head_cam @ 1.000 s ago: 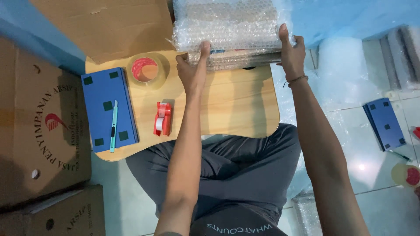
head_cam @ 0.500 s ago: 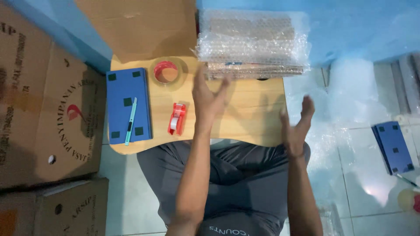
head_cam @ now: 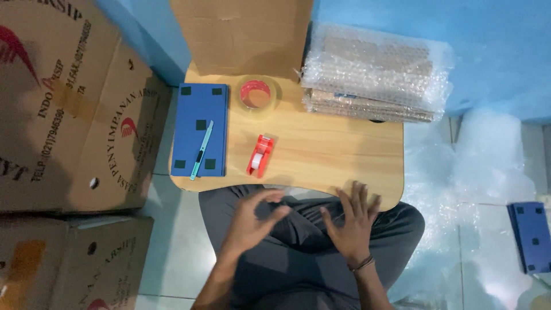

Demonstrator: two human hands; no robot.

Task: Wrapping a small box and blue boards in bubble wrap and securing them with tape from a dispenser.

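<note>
Both hands have dropped back from the bubble-wrapped stack (head_cam: 373, 77), which now sits alone at the far right corner of the wooden lap table (head_cam: 338, 155). We see the left hand (head_cam: 252, 221) over the lap, fingers spread and slightly curled, holding nothing; the right hand (head_cam: 351, 221) is open too, fingertips just over the table's near edge (empty as well). On the table lie a blue board (head_cam: 201, 126) with a teal cutter (head_cam: 202, 149) across it, a roll of clear tape (head_cam: 256, 95) and a red tape dispenser (head_cam: 260, 155). Pale tiled floor, blue wall. Brown printed cartons (head_cam: 69, 109) stand at left, a plain cardboard flap (head_cam: 241, 34) behind, loose bubble wrap (head_cam: 488, 172) and another blue board (head_cam: 531, 235) at right.
</note>
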